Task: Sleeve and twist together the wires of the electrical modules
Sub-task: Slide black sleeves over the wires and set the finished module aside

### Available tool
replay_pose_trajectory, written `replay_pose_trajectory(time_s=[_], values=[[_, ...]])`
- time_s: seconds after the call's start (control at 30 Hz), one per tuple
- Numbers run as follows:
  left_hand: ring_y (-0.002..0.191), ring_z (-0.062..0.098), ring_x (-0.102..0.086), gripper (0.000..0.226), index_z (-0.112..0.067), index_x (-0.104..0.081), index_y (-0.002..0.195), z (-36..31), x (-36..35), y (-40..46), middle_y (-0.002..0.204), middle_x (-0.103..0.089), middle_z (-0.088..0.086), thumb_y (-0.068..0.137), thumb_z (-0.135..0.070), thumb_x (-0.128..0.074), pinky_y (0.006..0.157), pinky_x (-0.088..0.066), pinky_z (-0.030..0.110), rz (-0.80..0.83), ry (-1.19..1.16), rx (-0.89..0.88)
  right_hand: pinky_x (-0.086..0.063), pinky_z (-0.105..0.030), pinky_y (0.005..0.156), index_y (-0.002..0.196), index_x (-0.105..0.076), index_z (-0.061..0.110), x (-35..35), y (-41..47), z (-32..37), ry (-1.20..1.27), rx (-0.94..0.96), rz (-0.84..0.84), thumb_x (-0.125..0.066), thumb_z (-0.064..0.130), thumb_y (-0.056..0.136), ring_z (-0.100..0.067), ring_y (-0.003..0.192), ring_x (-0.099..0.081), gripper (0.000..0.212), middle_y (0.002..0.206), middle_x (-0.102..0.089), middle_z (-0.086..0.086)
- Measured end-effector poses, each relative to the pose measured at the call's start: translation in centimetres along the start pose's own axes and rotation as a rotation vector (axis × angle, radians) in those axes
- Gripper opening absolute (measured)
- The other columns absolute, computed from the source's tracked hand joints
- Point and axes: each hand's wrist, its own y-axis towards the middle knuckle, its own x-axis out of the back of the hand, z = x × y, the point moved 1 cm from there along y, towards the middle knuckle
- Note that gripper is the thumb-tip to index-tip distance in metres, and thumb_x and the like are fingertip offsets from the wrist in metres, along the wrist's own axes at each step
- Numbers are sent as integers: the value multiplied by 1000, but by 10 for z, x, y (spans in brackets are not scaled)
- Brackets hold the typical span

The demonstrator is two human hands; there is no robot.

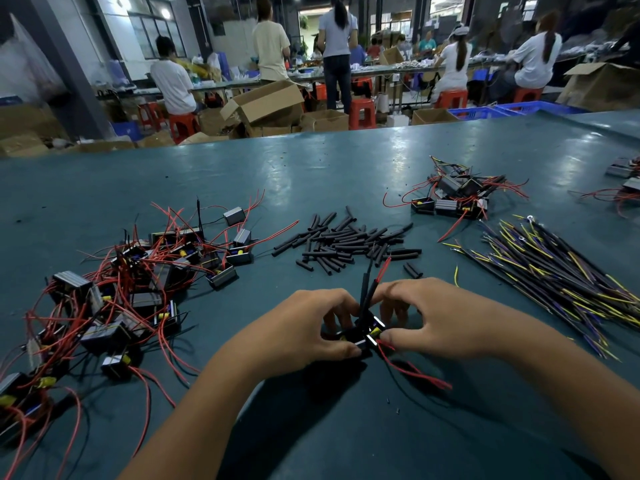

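Observation:
Low in the middle of the green table, my left hand (304,330) and my right hand (440,320) meet around small black electrical modules (363,336) with yellow parts. Both hands grip them from opposite sides. Black sleeved wires (366,292) rise from the modules between my fingers, with a red wire tip (383,271) showing at the top. Loose red wires (415,372) trail from the modules toward me. A scattered heap of black sleeve tubes (346,242) lies just beyond my hands.
A tangled pile of modules with red wires (114,299) covers the left of the table (311,174). A smaller module pile (457,195) sits at the far right, with a bundle of black, yellow and purple wires (554,271) beside it. Several people work at benches behind.

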Motion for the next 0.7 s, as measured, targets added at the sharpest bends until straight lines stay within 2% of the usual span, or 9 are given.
replay_pose_trajectory(time_s=[0.1, 0.23, 0.43, 0.6, 0.7], values=[[82, 4, -62, 31, -31, -64, 110, 1, -2, 1, 95, -65, -13, 84, -37, -79, 72, -54, 24, -39, 14, -4, -48, -27, 83, 124, -59, 34, -4, 3, 1, -66, 27, 9, -67, 39, 90, -6, 86, -60, 35, 94, -67, 9], [73, 3, -52, 22, -30, -65, 98, 3, -7, 4, 82, -56, -11, 84, -44, -74, 61, -40, 20, -134, 108, 20, -49, -29, 83, 116, -60, 33, -5, 4, -4, -37, 22, 52, -70, 41, 88, -5, 87, -61, 30, 92, -65, 13], [62, 3, -49, 21, -30, -65, 93, 1, -16, 7, 75, -58, -7, 83, -45, -75, 54, -38, 20, -207, 67, 95, -45, -15, 69, 111, -62, 32, -5, 6, -11, 51, -19, 23, -75, 42, 85, -1, 76, -60, 31, 84, -67, 15], [56, 4, -50, 22, -31, -63, 92, 1, -18, 6, 69, -58, -7, 83, -48, -73, 48, -35, 16, -224, 53, 147, -44, -13, 66, 107, -62, 30, -6, 7, -14, 118, -42, 22, -80, 38, 81, 3, 69, -58, 33, 80, -68, 17], [57, 7, -51, 25, -30, -65, 96, -2, -23, 7, 67, -59, -4, 84, -51, -69, 49, -33, 21, -233, 99, 166, -45, -14, 64, 105, -62, 29, -8, 8, -14, 142, -40, 6, -81, 37, 80, 2, 67, -59, 32, 77, -68, 18]])
